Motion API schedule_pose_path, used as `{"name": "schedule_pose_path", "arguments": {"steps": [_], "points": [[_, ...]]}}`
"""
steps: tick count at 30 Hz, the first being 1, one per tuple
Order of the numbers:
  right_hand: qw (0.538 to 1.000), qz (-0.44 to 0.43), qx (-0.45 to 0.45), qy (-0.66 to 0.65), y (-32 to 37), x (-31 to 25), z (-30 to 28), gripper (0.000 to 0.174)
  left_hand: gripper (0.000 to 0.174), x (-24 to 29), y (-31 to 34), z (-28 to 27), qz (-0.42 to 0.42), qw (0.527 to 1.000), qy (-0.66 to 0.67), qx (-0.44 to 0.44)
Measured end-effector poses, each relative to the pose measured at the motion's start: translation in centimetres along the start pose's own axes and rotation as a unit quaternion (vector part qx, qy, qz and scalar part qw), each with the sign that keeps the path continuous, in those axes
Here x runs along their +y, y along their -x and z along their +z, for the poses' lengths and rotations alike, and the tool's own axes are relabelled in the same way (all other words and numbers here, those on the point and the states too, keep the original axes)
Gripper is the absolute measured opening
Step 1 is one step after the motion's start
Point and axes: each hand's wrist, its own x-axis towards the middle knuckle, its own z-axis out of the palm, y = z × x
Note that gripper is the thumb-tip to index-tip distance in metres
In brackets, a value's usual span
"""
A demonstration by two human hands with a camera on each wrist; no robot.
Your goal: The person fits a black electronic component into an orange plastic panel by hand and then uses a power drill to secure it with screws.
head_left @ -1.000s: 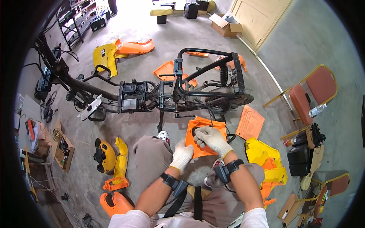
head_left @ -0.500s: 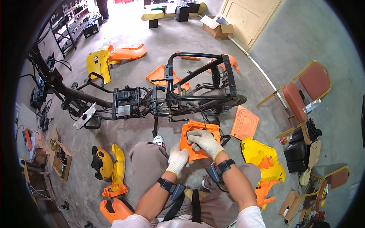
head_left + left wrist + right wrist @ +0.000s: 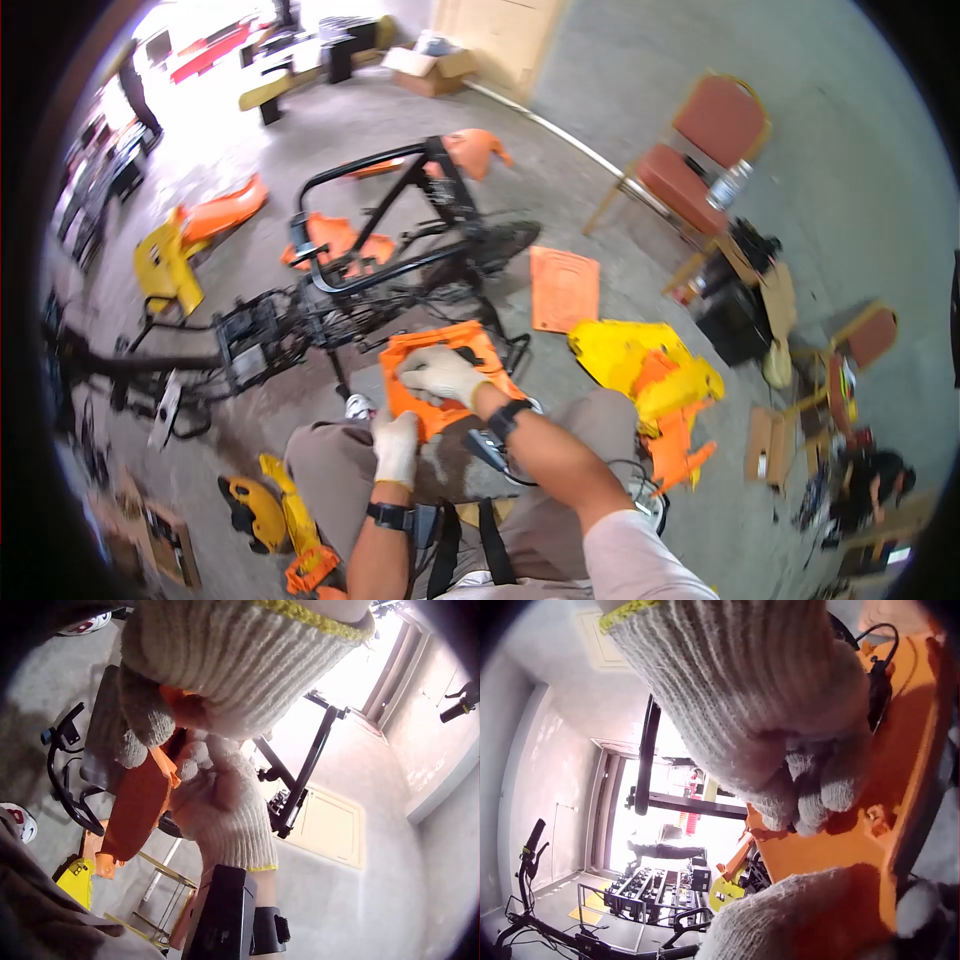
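Note:
The orange panel [image 3: 487, 350] is tilted in front of the person's knees. My left hand [image 3: 396, 448], in a pale knitted glove, grips its near left edge, thumb on the face and fingers behind in the right wrist view. My gloved right hand [image 3: 440, 375] lies over the panel's upper part. Seen from the right wrist, the right hand's fingers [image 3: 810, 802] are curled against the orange panel [image 3: 810, 859]; whatever lies under them is hidden. A black cable with a connector [image 3: 880, 682] hangs at the panel beside that hand.
Beyond the panel stands a bare black vehicle frame [image 3: 375, 275]. On the floor lie an orange square cover [image 3: 565, 288], yellow panels [image 3: 620, 350] and a yellow helmet [image 3: 255, 512]. A red chair [image 3: 680, 185] holding a bottle [image 3: 730, 185] is at the right.
The head view has swung to the right, shifting the frame, panel and hands leftward in it. Both hands remain at the panel, and a person at the far lower right has come into view.

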Motion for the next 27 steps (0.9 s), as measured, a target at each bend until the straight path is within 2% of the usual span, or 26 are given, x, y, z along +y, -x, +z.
{"name": "schedule_pose_path", "arguments": {"steps": [1, 3, 5, 7, 9, 11, 13, 15, 17, 19, 21, 24, 27], "points": [[1.000, -0.006, -0.011, 0.013, -0.3, 0.3, -0.1, 0.019, 0.032, -0.9, -0.7, -0.4, 0.005, 1.000, -0.028, 0.009], [0.997, -0.026, 0.043, 0.063, -0.9, 0.7, 0.4, 0.019, 0.030, -2.0, -1.6, -0.6, 0.045, 0.999, 0.027, -0.002], [0.989, -0.051, 0.129, 0.052, 0.2, 0.2, 1.2, 0.017, 0.030, -0.9, -0.9, -0.5, 0.001, 1.000, 0.014, 0.008], [0.990, -0.045, 0.124, 0.044, 0.3, 0.3, 1.2, 0.023, 0.031, -1.5, -1.5, -1.2, 0.018, 1.000, 0.020, -0.002], [0.991, -0.050, 0.083, 0.087, 0.5, 0.0, 0.6, 0.018, 0.028, -1.9, -1.7, -1.8, 0.042, 0.999, -0.006, -0.009], [0.994, -0.040, 0.057, 0.079, 0.8, -0.2, 0.4, 0.014, 0.027, -2.6, -2.1, -2.4, 0.037, 0.998, 0.036, -0.020], [0.992, -0.042, 0.078, 0.087, 0.6, 0.1, 0.7, 0.014, 0.024, -1.7, -2.2, -3.0, -0.011, 0.999, 0.003, -0.040], [0.997, -0.016, 0.062, 0.036, -1.5, 1.1, 0.9, 0.011, 0.020, -2.9, -3.8, -3.5, 0.060, 0.996, 0.019, -0.067], [0.998, -0.006, 0.057, -0.018, -2.4, 1.6, 1.2, 0.011, 0.024, -1.1, -1.8, -2.1, 0.024, 0.998, 0.035, -0.037], [0.999, 0.021, 0.028, -0.025, -3.6, 1.8, 1.1, 0.011, 0.028, -5.0, -7.9, -6.3, 0.021, 0.999, -0.020, -0.043], [0.998, 0.023, 0.051, -0.026, -3.5, 2.0, 1.1, 0.010, 0.031, -5.2, -7.7, -5.8, 0.034, 0.999, -0.003, -0.006], [0.998, 0.038, 0.018, -0.045, -3.6, 1.9, 1.2, 0.012, 0.033, -3.5, -5.6, -5.1, 0.024, 1.000, -0.015, -0.012], [0.998, 0.003, 0.066, 0.023, -2.0, 1.5, 1.2, 0.014, 0.034, -2.7, -4.9, -5.3, 0.017, 0.998, -0.059, -0.023]]}}
